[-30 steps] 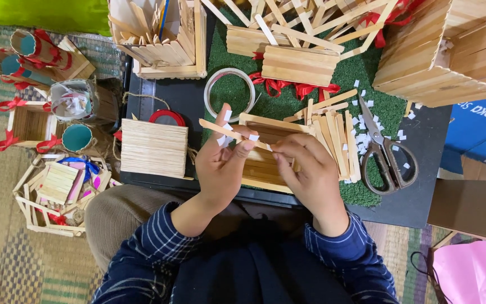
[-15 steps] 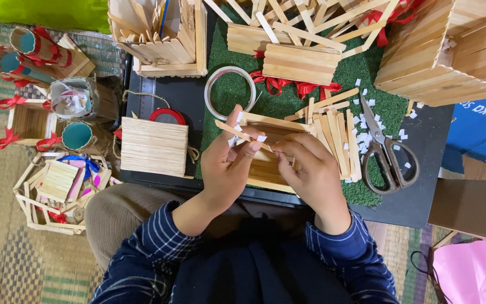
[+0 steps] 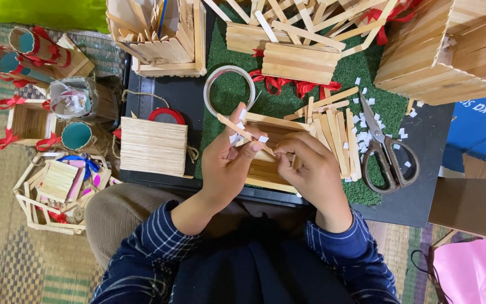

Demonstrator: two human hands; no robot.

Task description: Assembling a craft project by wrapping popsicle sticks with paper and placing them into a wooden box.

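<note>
The left hand (image 3: 229,163) pinches a thin wooden stick (image 3: 244,134) between thumb and fingers, holding it slanted so that its far end points up and to the left; small white paper bits (image 3: 235,138) cling to the stick and the fingertips. The right hand (image 3: 310,169) is curled just beside it, its fingertips closed at the stick's near end, though I cannot tell whether they grip the stick itself or a scrap stuck to it. Both hands hover over a flat wooden panel (image 3: 268,169) of sticks laid side by side, which lies on a patch of green turf mat (image 3: 361,79). Just right of the right hand a loose bunch of sticks (image 3: 336,138) rests on the mat, with white paper scraps scattered about them, and right of that lie open scissors (image 3: 386,155) with dark handles. Beyond the left hand sits a clear tape ring (image 3: 229,90), and to its left a red-rimmed roll (image 3: 167,115) peeks out behind a square stick panel (image 3: 153,146) tied with twine. Farther off stands a stick box (image 3: 167,48) holding loose sticks, and stacked stick blocks (image 3: 299,59) with red ribbon. At the far right looms a large stick box (image 3: 451,50). On the woven floor mat (image 3: 7,270) to the left lie ribbon-wrapped tubes (image 3: 32,48), a small open stick tray (image 3: 29,121) and a hexagonal stick frame (image 3: 57,191).
</note>
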